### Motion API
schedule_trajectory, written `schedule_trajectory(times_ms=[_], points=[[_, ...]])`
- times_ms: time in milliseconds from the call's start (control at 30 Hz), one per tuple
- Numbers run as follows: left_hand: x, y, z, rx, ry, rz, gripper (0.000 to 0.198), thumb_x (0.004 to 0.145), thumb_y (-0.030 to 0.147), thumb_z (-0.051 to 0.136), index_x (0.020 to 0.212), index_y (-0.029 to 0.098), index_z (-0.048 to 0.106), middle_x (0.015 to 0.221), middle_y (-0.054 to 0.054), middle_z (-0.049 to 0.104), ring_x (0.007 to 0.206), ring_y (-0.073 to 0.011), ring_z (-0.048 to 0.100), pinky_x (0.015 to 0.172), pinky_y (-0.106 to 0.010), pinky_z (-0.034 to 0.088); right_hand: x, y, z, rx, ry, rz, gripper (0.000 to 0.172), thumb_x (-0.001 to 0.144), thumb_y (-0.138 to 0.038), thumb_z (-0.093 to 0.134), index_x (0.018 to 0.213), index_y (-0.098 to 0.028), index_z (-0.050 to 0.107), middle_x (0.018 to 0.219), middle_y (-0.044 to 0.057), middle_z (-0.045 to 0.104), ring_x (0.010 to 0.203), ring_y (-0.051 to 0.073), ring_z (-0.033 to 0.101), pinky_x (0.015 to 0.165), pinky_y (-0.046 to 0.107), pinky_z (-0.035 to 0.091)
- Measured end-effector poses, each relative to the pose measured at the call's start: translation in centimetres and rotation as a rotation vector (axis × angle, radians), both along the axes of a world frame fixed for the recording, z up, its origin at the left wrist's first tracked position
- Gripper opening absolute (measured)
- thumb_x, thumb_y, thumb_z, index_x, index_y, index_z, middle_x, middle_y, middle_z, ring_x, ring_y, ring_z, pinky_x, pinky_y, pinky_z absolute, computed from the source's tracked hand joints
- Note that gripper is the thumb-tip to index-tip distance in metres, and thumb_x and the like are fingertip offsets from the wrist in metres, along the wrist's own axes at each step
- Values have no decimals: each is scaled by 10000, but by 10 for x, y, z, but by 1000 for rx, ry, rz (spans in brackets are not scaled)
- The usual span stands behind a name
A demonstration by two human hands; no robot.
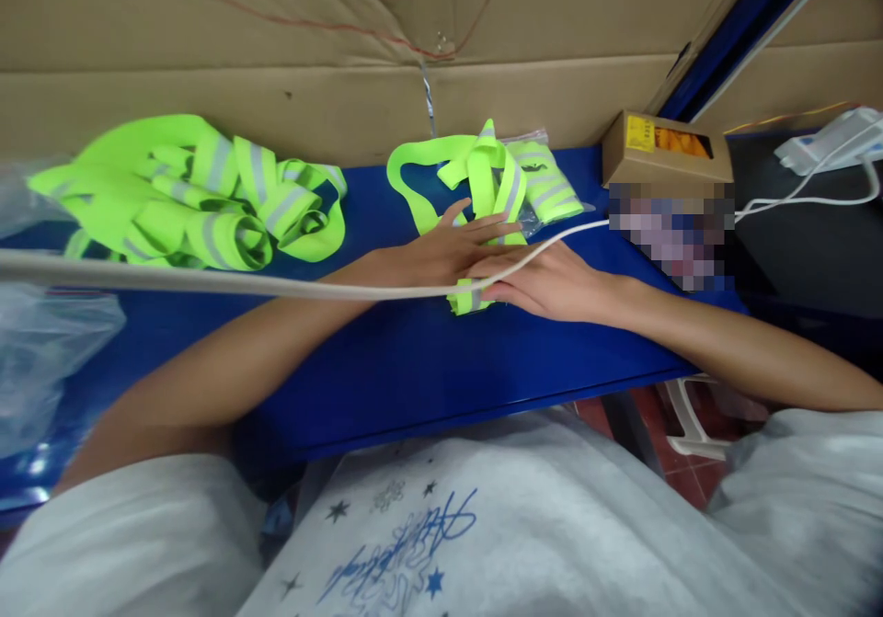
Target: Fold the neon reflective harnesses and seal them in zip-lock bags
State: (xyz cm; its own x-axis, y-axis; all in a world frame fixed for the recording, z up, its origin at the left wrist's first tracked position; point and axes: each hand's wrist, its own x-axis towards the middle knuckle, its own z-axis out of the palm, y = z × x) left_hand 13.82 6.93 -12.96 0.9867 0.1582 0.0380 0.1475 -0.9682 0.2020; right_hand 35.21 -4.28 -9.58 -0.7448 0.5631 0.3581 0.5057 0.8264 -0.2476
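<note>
A neon yellow reflective strap (475, 185) with grey stripes lies on the blue table (414, 359) at the centre back. My left hand (448, 247) lies flat on it with fingers stretched out, pressing it down. My right hand (544, 281) rests beside it, fingers extended over a folded end of the strap (465, 302). A white cable (276, 284) runs across in front of both hands and hides part of the fingers.
A heap of more neon reflective straps (200, 199) lies at the back left. A packed strap in clear plastic (552, 189) sits behind my hands. A cardboard box (666, 150) stands at the right, clear plastic bags (41, 350) at the left, a cardboard wall behind.
</note>
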Motion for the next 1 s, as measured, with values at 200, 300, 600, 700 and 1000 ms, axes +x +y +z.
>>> schedule_trajectory(times_ms=[200,300,600,700,1000], points=[[-4,0,-9,-15,-39,-32,859,919,356,679,1692,266,314,1801,-133,274,1675,-329,275,1363,-696,55,-7,9,9,-206,119,62,479,1173,-485,400,1151,-134,725,1122,103,755,1047,199,677,935,325,494],[-3,1,-12,1,-49,6,761,958,386,653,1664,302,382,1799,-94,291,1668,-312,285,1369,-688,31,-9,3,3,-116,111,-29,464,1171,-481,405,1181,-164,744,1134,99,758,1105,222,673,983,366,474],[-6,17,-14,-16,-38,21,405,1022,493,551,1338,268,669,1529,-89,641,1500,-316,494,1386,-648,44,-13,34,-13,132,-51,-134,478,1182,-432,351,1306,-159,724,1235,136,749,1159,263,686,1011,424,439],[-6,16,-14,-12,-38,17,409,1029,533,513,1247,240,697,1423,-100,694,1491,-333,479,1385,-648,32,-10,41,-10,189,-103,-111,461,1180,-406,351,1319,-186,732,1218,130,729,1154,269,662,998,446,444],[-6,17,-7,-113,-109,17,696,980,601,530,1574,242,478,1733,-120,413,1609,-321,367,1342,-609,213,4,13,-24,345,-145,-43,957,1030,-785,486,1581,-3,500,1401,270,643,1360,394,578,1133,582,478]])
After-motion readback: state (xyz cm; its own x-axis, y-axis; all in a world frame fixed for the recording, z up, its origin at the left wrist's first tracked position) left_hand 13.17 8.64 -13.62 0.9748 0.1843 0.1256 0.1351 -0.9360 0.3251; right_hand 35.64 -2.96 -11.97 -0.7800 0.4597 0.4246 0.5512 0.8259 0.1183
